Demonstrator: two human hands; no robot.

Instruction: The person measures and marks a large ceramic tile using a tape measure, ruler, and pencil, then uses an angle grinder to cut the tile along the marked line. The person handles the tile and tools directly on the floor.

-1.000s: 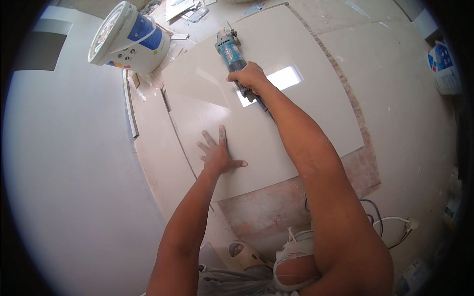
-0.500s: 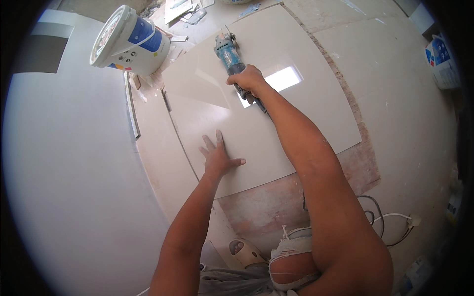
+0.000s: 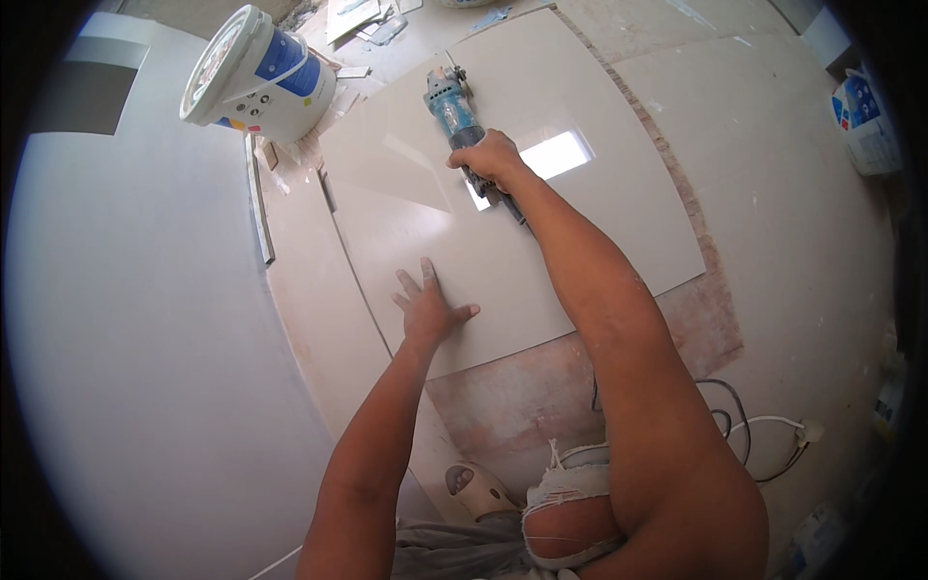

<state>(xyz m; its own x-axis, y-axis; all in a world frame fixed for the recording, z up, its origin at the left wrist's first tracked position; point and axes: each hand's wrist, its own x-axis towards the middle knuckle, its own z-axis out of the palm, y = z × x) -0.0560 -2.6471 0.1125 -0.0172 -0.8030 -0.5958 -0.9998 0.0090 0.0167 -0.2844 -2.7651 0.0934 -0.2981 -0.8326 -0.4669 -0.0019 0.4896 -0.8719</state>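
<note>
My right hand (image 3: pixel 491 158) is wrapped round the body of a teal and black angle grinder (image 3: pixel 452 108). The grinder is held over the far part of a large glossy beige tile (image 3: pixel 522 261), its disc end pointing away from me. Whether the disc touches the tile I cannot tell. Nearer to me, my left hand (image 3: pixel 428 307) lies on the tile close to its left edge, fingers spread, holding nothing. A window's reflection shows on the tile beside the grinder.
A white bucket with a blue label (image 3: pixel 280 82) stands at the far left, near tile scraps (image 3: pixel 350 17). A white wall (image 3: pixel 145 319) fills the left side. Cables and a plug (image 3: pixel 810 432) lie at the lower right. Another labelled bucket (image 3: pixel 863 121) stands far right.
Hardly anything differs. The grinder in my right hand has shifted very slightly to the right and nearer; my left hand stays spread on the tile.
</note>
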